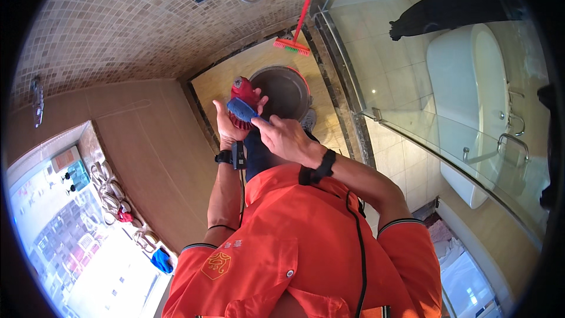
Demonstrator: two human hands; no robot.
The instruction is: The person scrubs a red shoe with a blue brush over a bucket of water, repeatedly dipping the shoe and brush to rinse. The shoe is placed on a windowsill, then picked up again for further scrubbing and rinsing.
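My left hand (225,128) is raised in front of my chest and is closed around a red object (242,90), of which the top and a ribbed lower part show. Across it lies a blue brush-like piece (241,108). My right hand (286,139) grips the near end of this blue piece, so both hands meet on the same bundle. I cannot tell whether red and blue are one tool or two. Black bands sit on both wrists, and my orange shirt fills the lower frame.
Below the hands a round grey basin (286,91) with a red rim stands on the shower floor. A red broom (301,20) leans in the corner. A glass partition (376,88) closes the right side, with a white bathtub (471,118) beyond. A ledge with toiletries (76,174) lies left.
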